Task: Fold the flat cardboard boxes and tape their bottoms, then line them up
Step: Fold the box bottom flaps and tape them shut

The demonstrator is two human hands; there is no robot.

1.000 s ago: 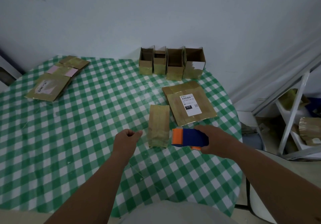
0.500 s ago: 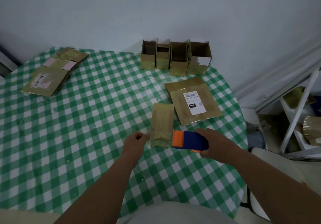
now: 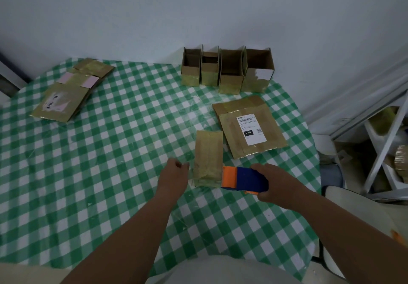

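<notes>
A small flattened cardboard box (image 3: 207,155) lies on the green checked table (image 3: 106,173) just in front of me. My left hand (image 3: 173,176) hovers at the box's lower left edge with its fingers curled; I see nothing between them. My right hand (image 3: 276,184) grips a blue and orange tape dispenser (image 3: 245,178), whose orange end touches the box's lower right corner. A larger flat box (image 3: 234,133) with a white shipping label lies to the right behind it. Several folded boxes (image 3: 227,72) stand open-topped in a row at the table's far edge.
A pile of flat boxes (image 3: 64,100) lies at the far left of the table. A white wall stands close behind the table. A white metal shelf (image 3: 384,147) with cardboard stands at the right, with a pale chair seat (image 3: 353,206) beside the table's right edge.
My view has shifted forward and down over the table. Both hands have closed in on the small flat box, the left to its left edge, the dispenser to its lower right corner.
</notes>
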